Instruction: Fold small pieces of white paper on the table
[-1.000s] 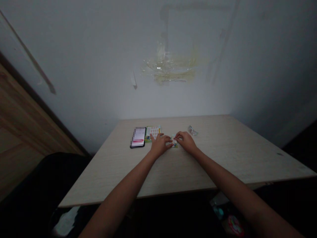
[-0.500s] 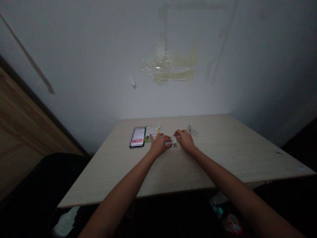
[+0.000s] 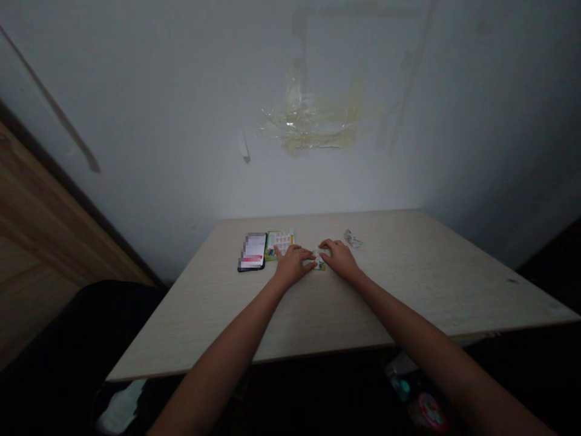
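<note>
My left hand [image 3: 293, 263] rests on the table with its fingers spread. Its fingertips lie on the left side of a small printed card [image 3: 319, 264], and its thumb reaches over a larger printed sheet [image 3: 284, 238]. At the card's right side is my right hand [image 3: 339, 258], fingers bent and thumb apart from the forefinger, the tips touching the card. Both hands partly cover the card, so its print is hard to make out. A crumpled piece of printed wrapper or paper [image 3: 353, 239] lies just beyond my right hand.
A phone [image 3: 253, 251] with a lit, partly blurred screen lies left of the sheet. The pale wooden table [image 3: 218, 309] meets a wall [image 3: 190, 151] bearing old clear tape [image 3: 313, 124]. Dim items, one pink and round [image 3: 430, 412], sit below the table's front edge.
My right thumb and forefinger, close together before, now show a gap over the card. My left hand has stayed nearly still.
</note>
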